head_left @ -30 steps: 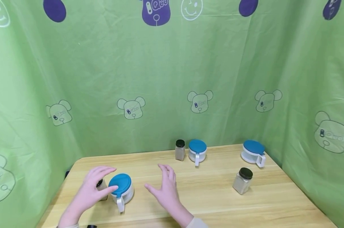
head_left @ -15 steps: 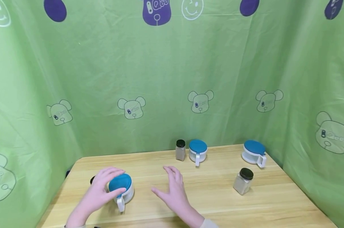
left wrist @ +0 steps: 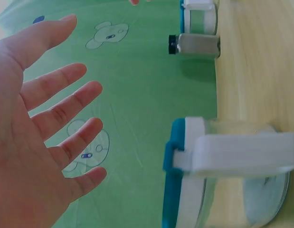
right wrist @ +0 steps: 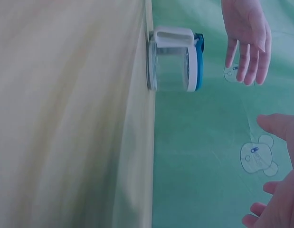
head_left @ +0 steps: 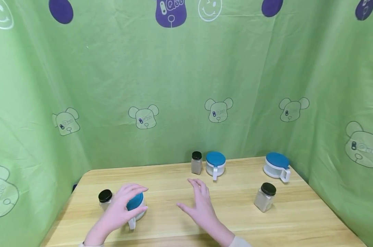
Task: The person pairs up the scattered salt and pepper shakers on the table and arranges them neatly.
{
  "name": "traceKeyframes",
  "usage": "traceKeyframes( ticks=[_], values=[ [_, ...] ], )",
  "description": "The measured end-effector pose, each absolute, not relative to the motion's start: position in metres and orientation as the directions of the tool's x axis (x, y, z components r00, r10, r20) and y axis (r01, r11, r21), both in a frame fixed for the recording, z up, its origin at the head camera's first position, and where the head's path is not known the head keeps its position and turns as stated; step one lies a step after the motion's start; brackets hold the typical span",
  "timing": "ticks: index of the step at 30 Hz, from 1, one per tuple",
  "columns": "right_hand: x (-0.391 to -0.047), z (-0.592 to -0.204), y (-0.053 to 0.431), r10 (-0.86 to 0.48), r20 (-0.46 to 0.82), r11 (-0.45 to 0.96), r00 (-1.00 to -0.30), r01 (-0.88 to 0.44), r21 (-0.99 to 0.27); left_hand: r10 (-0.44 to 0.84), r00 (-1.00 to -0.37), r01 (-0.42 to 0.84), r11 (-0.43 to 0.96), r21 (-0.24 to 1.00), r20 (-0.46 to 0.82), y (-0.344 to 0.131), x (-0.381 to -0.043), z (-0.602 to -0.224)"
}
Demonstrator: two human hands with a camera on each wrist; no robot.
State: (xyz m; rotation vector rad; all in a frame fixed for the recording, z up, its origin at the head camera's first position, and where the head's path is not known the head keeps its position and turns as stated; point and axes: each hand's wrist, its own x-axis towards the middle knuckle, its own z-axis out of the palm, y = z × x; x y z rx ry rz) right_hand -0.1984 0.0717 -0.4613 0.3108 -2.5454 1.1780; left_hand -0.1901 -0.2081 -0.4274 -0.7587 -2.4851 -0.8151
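My left hand (head_left: pixel 120 207) hovers over the left side of the table, fingers spread and thumb apart. It partly hides a clear jar with a blue lid (head_left: pixel 135 201) and a white handle. In the left wrist view, that handled jar (left wrist: pixel 232 156) stands apart from the hand's spread fingers (left wrist: pixel 66 107). Beside it, a square bottle with a black cap (head_left: pixel 105 196) is half covered by the same hand. My right hand (head_left: pixel 201 206) hangs over the middle of the table, fingers extended, touching nothing. Both hands hold nothing.
At the back of the wooden table (head_left: pixel 229 219) stand a small black-capped bottle (head_left: pixel 196 164) and a second blue-lidded jar (head_left: pixel 215 164). Another blue-lidded jar (head_left: pixel 276 166) is at the back right, with a black-capped bottle (head_left: pixel 265 197) before it. A green curtain (head_left: pixel 174 144) surrounds the table.
Both hands have moved to the right above the table. The left hand now covers more of the blue-lidded jar and uncovers the black cap beside it. Jars and bottles stay in place.
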Motion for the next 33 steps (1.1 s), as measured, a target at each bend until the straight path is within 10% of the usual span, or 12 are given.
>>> traceKeyframes(
  ticks=[33],
  values=[
    [-0.237, -0.444, 0.122, 0.091, 0.398, 0.589, -0.913, -0.273, -0.761, 0.318, -0.823, 0.560, 0.598, 0.573, 0.471, -0.158, -0.232, -0.417]
  ],
)
